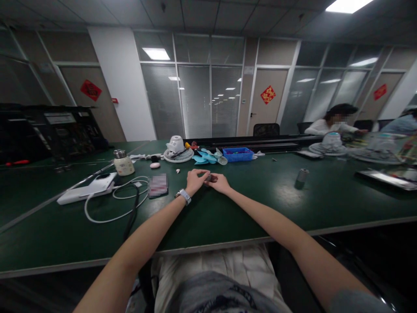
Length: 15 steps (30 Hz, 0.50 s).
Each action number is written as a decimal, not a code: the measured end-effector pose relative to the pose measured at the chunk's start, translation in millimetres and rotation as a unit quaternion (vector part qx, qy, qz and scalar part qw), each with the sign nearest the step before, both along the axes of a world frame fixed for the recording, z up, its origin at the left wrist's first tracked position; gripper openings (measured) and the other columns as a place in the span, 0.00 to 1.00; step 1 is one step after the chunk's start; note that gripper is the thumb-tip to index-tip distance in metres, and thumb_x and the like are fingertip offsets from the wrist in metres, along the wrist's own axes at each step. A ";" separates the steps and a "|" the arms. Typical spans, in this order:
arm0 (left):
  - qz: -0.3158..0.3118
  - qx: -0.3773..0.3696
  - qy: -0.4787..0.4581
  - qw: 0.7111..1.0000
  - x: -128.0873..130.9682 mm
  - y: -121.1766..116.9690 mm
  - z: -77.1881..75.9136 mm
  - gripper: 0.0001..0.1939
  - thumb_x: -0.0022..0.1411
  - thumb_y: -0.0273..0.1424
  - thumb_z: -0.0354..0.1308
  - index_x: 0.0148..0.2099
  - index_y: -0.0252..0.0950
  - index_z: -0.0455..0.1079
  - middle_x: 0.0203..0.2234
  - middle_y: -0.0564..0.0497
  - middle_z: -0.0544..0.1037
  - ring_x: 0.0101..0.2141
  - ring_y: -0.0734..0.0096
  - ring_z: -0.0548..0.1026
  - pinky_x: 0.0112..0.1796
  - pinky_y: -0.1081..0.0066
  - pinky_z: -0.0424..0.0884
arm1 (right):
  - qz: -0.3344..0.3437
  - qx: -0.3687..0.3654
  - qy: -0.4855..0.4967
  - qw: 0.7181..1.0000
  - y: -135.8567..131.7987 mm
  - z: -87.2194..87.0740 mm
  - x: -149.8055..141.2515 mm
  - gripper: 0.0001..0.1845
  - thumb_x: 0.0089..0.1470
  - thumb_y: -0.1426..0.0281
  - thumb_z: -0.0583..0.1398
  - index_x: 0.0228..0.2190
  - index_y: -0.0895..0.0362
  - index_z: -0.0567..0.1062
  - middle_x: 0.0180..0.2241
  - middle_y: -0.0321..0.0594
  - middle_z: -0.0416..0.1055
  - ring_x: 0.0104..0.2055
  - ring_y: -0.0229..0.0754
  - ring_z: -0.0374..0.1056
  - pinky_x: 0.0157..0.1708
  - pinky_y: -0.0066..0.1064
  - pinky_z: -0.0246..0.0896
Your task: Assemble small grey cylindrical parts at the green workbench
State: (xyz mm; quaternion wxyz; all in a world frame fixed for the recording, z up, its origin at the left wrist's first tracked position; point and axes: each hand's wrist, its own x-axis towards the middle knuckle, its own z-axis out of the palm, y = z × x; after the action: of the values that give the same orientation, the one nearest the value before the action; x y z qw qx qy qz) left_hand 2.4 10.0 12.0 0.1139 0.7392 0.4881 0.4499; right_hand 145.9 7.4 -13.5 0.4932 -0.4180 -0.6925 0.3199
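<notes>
Both arms reach forward over the dark green table (pixel 247 204). My left hand (pixel 196 180), with a watch on its wrist, and my right hand (pixel 220 183) meet in the middle of the table. Their fingers are curled together round a small dark object (pixel 209 178) that I cannot make out. Beyond the hands lie a white fan body on its round grille (pixel 177 150), light blue fan blades (pixel 206 157) and a blue tray (pixel 237 154).
To the left lie a white power strip (pixel 87 189) with looping cables, a blurred card (pixel 158 184) and a small white flask (pixel 123 163). A grey cylinder (pixel 302 175) stands to the right. Other people sit at the far right with fan parts.
</notes>
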 end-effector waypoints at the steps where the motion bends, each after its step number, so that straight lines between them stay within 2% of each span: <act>1: -0.003 0.001 -0.008 1.000 0.0 1.3 0.7 0.14 0.56 0.40 0.56 0.39 0.40 0.77 0.37 0.50 0.79 0.42 0.66 0.71 0.45 0.68 0.63 | -0.006 0.002 -0.006 1.000 -0.5 0.1 0.3 0.18 0.40 0.72 0.66 0.38 0.60 0.75 0.34 0.41 0.77 0.36 0.43 0.73 0.39 0.35 0.68; 7: 0.029 0.010 -0.074 0.997 -11.3 11.1 -0.5 0.17 0.56 0.42 0.55 0.41 0.38 0.77 0.37 0.48 0.79 0.38 0.67 0.73 0.40 0.70 0.66 | -0.025 -0.006 -0.016 1.000 4.3 -5.1 2.7 0.22 0.38 0.69 0.67 0.40 0.56 0.75 0.36 0.40 0.76 0.37 0.44 0.73 0.40 0.35 0.69; 12: 0.025 -0.093 0.042 0.994 -28.8 13.9 -12.5 0.13 0.52 0.40 0.59 0.37 0.41 0.78 0.31 0.50 0.80 0.37 0.65 0.74 0.39 0.71 0.66 | -0.017 0.001 -0.014 1.000 8.8 -10.6 1.8 0.24 0.38 0.67 0.68 0.41 0.57 0.75 0.38 0.42 0.76 0.39 0.44 0.73 0.41 0.36 0.68; 15: 0.030 -0.112 0.063 0.991 -31.0 12.5 -16.6 0.11 0.49 0.40 0.62 0.35 0.43 0.78 0.30 0.50 0.80 0.37 0.64 0.74 0.39 0.71 0.66 | -0.013 0.006 -0.005 1.000 11.5 -10.5 2.3 0.24 0.38 0.68 0.68 0.41 0.58 0.74 0.38 0.43 0.76 0.39 0.44 0.73 0.41 0.35 0.68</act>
State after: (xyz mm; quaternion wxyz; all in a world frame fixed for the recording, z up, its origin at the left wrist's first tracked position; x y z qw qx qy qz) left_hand -28.6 22.5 -4.6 0.1514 0.7334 0.5639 0.3482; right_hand 148.2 18.9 -24.0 0.4964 -0.4255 -0.6916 0.3069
